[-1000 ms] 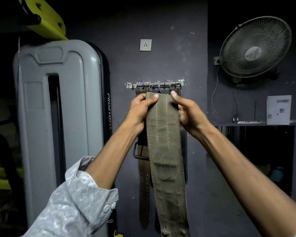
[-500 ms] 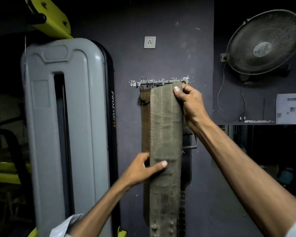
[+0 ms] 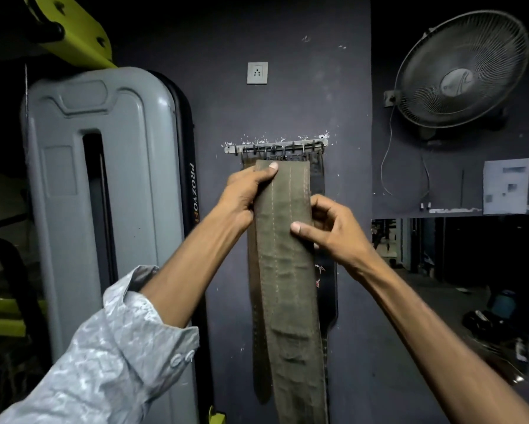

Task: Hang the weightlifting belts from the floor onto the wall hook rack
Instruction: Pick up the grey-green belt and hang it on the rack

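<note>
The left hand [image 3: 245, 194] and right hand [image 3: 336, 232] clasp a wide olive-green stitched belt [image 3: 283, 270] just under the metal wall hook rack [image 3: 231, 149]. Lifting it squarely should catch a free hook.

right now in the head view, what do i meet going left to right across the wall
grey machine cover → left hand → olive belt → right hand → wall fan. The hook rack and socket overlap the hands and belt, so they are left out.
</note>
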`<state>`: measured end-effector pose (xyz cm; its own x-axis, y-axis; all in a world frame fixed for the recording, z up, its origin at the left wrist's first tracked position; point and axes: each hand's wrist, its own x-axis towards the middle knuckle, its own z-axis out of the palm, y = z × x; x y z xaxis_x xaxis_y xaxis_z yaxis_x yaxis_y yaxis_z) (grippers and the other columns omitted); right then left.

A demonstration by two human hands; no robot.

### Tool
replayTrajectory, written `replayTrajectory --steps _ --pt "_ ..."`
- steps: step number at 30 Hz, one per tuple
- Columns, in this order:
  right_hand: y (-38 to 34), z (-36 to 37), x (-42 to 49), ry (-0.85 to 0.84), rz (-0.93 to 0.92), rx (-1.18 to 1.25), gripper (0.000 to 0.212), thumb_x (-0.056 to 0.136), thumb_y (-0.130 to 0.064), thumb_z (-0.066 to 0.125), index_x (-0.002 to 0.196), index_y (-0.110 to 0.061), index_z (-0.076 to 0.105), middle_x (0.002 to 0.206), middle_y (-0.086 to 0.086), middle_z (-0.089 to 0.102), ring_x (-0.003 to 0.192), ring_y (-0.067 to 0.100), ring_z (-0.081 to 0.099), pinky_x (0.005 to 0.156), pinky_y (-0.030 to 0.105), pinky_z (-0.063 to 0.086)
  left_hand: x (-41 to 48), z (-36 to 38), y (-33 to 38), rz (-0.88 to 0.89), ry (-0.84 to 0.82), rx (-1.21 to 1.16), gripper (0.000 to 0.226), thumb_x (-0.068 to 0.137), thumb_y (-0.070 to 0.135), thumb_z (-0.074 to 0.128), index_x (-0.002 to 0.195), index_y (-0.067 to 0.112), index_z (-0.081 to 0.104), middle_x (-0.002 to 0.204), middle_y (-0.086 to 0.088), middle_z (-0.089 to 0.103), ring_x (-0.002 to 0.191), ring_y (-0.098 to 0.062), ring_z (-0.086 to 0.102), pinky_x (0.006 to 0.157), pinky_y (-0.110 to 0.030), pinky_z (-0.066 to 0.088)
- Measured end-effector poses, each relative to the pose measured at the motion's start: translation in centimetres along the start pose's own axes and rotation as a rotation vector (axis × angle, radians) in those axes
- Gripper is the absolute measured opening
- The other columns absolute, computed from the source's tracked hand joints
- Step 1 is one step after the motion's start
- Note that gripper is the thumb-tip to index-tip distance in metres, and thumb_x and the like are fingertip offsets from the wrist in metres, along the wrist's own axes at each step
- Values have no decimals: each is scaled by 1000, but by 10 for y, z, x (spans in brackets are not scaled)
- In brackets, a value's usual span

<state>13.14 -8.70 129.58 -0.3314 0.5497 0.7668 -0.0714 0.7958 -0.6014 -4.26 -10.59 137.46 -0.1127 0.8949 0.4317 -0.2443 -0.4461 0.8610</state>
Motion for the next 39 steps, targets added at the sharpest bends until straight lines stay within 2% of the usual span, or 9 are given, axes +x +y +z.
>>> replayTrajectory --steps 5,10,14,18,21,27,32,36,39 --pt "20 7 -22 -250 273 -162 37 82 -8 82 115 -17 69 115 -2 75 102 3 73 81 17 56 -11 -13 -11 115 -69 23 29 94 4 65 122 2 63 89 -3 76 69 -6 73 60 -25 60" --pt "-5 4 36 -5 307 340 62 82 -48 72 126 -5 67 125 14 72 117 33 68 100 45 54 -16 -30 -29 243 -234 201 41 91 0 68 130 -4 55 117 -15 69 98 -16 71 87 -31 61" --pt "-18 19 70 163 432 271 39 86 -44 74 104 -10 75 99 11 73 91 26 66 79 30 51 -14 -57 -42 270 -310 238 56 81 11 76 134 7 58 129 -13 68 117 -23 66 98 -36 56" --pt "-4 38 63 193 197 221 10 95 -9 66 100 -10 75 88 5 76 76 12 69 67 24 57 -11 -70 -29 73 -268 145 49 85 38 73 124 8 66 116 -8 73 106 -26 69 95 -37 54" --pt "10 40 51 171 40 209 24 91 -6 69 115 -7 71 104 9 75 93 18 70 81 32 60 2 -65 -4 -60 -189 109 40 92 51 64 107 14 67 76 1 62 63 -11 56 59 -20 49" --pt "20 16 42 89 209 307 42 78 -19 70 119 -9 70 111 11 73 99 22 68 92 37 54 13 -49 -16 73 -124 286 6 92 17 71 91 17 66 101 -12 64 91 -20 54 72 -24 45" --pt "7 -9 65 87 422 445 57 77 -57 74 112 -13 66 93 13 62 74 22 57 69 32 45 11 -55 -51 258 -139 365 47 92 6 69 136 12 56 110 1 70 83 4 65 68 -10 50" --pt "11 -7 81 205 298 304 19 97 -32 65 86 -18 72 76 -8 72 69 5 65 63 20 52 12 -56 -65 300 -180 498 45 94 0 64 137 6 53 115 -9 71 91 4 70 82 -24 56" --pt "22 -6 83 248 155 159 19 100 -17 60 83 -17 68 71 -4 66 58 2 58 52 13 46 19 -56 -65 209 -224 531 42 94 2 64 133 11 54 88 5 67 65 2 64 60 -20 52"
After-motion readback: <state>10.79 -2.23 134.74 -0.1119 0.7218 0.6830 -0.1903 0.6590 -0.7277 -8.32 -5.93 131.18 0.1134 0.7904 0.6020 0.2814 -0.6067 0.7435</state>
